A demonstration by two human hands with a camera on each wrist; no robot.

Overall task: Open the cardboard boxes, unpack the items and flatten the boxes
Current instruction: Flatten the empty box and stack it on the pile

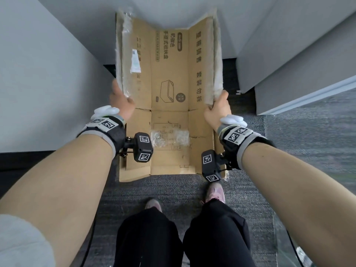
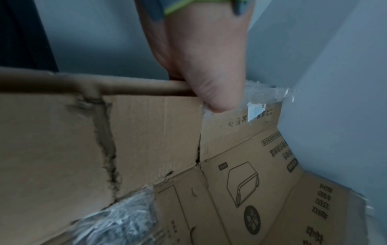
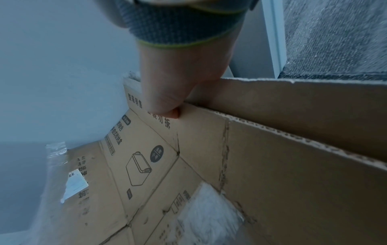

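Cardboard box (image 1: 169, 97), opened out into a long printed sheet, is held up off the grey carpet (image 1: 289, 151) in front of a standing person, its far end close against a pale wall (image 1: 173, 8). From the head camera, the left hand (image 1: 122, 102) grips the sheet's left edge and the right hand (image 1: 218, 108) grips the right edge, fingers curled round the cardboard on each side, so that both side panels fold upward and the middle panel sags between them. Strips of clear tape (image 1: 170, 138) cling to the edges and the near flap; a white label (image 1: 135, 61) sits on the left panel. Black wrist cameras hang under both forearms, and two shoes (image 1: 214, 192) show below on the carpet

At the left wrist, the thumb (image 2: 217, 92) presses on the printed face of the box (image 2: 146, 132) while the remaining fingers go behind the folded edge, pinching it; a torn crease runs down the nearer panel, and crumpled tape (image 2: 125, 220) lies at the lower fold

At the right wrist, the thumb (image 3: 165, 101) bears on the printed panel beside the Chinese lettering, pinching the edge of the box (image 3: 272, 165) against fingers hidden behind it; the corrugated rim runs off to the right, with carpet (image 3: 335, 41) beyond
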